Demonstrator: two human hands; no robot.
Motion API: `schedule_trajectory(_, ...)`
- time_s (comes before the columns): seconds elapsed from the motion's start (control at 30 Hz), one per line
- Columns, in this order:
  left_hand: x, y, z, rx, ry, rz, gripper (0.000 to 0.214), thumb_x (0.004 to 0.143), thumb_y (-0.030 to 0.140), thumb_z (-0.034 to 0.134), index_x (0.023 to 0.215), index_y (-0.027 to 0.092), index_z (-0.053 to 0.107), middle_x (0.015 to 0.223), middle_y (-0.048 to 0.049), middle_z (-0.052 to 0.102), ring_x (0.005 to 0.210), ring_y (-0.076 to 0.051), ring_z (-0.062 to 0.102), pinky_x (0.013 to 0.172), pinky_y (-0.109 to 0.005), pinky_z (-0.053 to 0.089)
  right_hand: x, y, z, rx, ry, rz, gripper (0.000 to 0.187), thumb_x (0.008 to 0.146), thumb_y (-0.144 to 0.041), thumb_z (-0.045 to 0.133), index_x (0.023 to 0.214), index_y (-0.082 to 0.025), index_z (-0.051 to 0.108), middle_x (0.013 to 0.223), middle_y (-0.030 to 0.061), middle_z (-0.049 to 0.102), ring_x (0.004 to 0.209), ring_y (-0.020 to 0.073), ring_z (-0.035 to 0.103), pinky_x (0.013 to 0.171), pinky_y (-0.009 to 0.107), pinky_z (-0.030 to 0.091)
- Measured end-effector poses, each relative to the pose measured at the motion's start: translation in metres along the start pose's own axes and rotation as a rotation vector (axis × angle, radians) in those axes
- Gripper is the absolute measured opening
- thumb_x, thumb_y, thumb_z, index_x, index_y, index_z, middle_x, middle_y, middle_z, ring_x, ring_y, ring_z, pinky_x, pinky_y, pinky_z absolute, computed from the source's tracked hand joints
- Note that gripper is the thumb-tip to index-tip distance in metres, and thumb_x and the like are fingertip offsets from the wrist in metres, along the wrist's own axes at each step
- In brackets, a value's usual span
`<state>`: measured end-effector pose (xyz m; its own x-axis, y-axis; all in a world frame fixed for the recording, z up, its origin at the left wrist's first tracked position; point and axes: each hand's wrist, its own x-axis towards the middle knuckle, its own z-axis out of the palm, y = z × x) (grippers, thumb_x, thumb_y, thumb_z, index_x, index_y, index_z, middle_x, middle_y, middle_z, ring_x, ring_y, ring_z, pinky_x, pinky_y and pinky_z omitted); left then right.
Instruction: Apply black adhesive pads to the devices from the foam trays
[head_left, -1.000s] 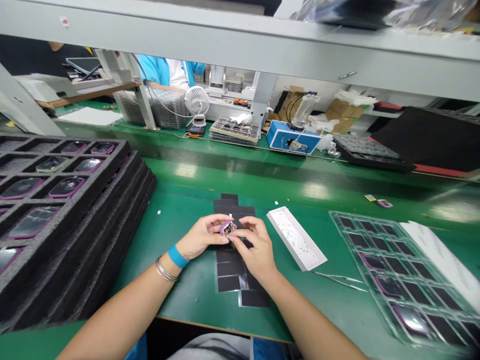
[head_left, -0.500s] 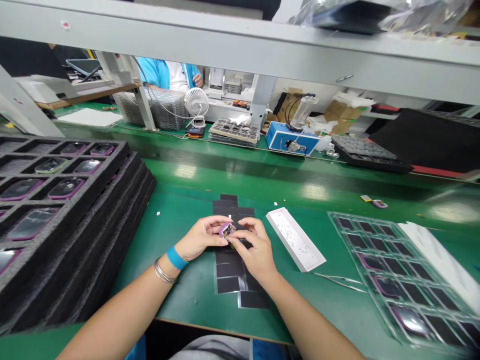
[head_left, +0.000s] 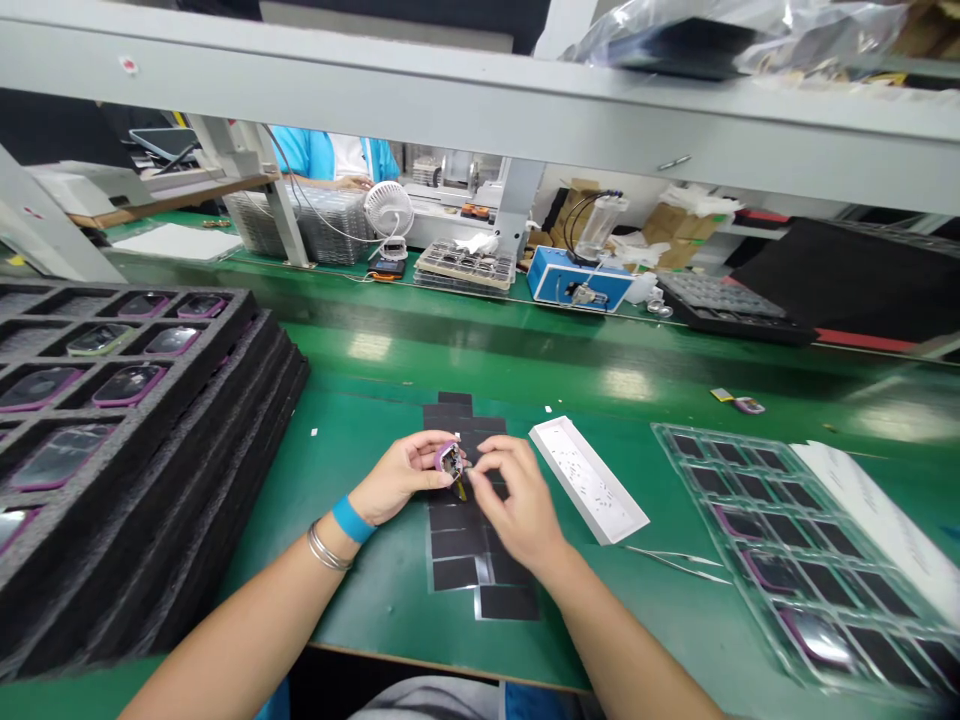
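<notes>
My left hand (head_left: 409, 476) grips a small purple smartwatch case (head_left: 448, 460) by its edges, its open side with bare electronics turned up. Just to the right, my right hand (head_left: 517, 495) has its thumb and forefinger brought together close to the case's right edge; whatever lies between those fingertips is too small to make out. A dark piece with a yellow patch (head_left: 460, 490) shows right below the case. Under both hands, black rectangular pads (head_left: 457, 545) are laid on the green table (head_left: 375, 610).
At right stand a white tray (head_left: 589, 480) with tiny parts, tweezers (head_left: 682, 565) and a clear plastic tray (head_left: 739, 520) of black pads and watch pieces. Stacked black foam trays (head_left: 247, 400) fill the left. A grey shelf beam (head_left: 420, 100) crosses above; a co-worker's blue sleeve (head_left: 292, 150) shows behind.
My right fingers have drawn slightly back from the watch case, which has tilted a little in my left hand. The co-worker's raised hand has lowered.
</notes>
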<state>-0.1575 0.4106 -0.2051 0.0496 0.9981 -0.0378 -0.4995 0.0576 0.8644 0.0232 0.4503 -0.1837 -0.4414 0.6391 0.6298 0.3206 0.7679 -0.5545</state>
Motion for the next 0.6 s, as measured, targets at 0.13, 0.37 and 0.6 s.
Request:
schedule_trajectory(0.13,-0.001,0.002,0.001,-0.084,-0.034,0.006,0.048,0.057,0.013,0.082,0.101,0.015,0.064,0.097,-0.0085,0.068,0.091,-0.02,0.065,0.083,-0.03,0.049,0.011,0.041,-0.048,-0.245,0.098,0.254,0.008,0.078,-0.021,0.053,0.076,-0.022,0.061,0.076,0.0028,0.066,0.072,0.0193,0.061,0.069,0.032,0.046)
schedule_trajectory(0.37,-0.001,0.001,0.001,-0.141,-0.062,-0.005,0.046,0.06,0.013,0.081,0.102,0.015,0.062,0.097,-0.0095,0.068,0.093,-0.02,0.064,0.082,-0.029,0.049,0.013,0.054,-0.044,-0.225,0.1,0.286,0.021,0.082,-0.034,0.054,0.082,-0.019,0.068,0.098,0.011,0.068,0.094,0.0273,0.061,0.085,0.045,0.046)
schedule_trajectory(0.6,-0.002,0.0,0.002,-0.095,-0.028,-0.015,0.051,0.054,0.011,0.083,0.101,0.015,0.065,0.097,-0.008,0.068,0.085,-0.015,0.064,0.08,-0.025,0.048,-0.005,-0.003,0.016,0.315,-0.02,0.328,0.008,0.08,-0.024,0.059,0.077,-0.02,0.065,0.082,0.0036,0.07,0.077,0.0175,0.066,0.072,0.03,0.054)
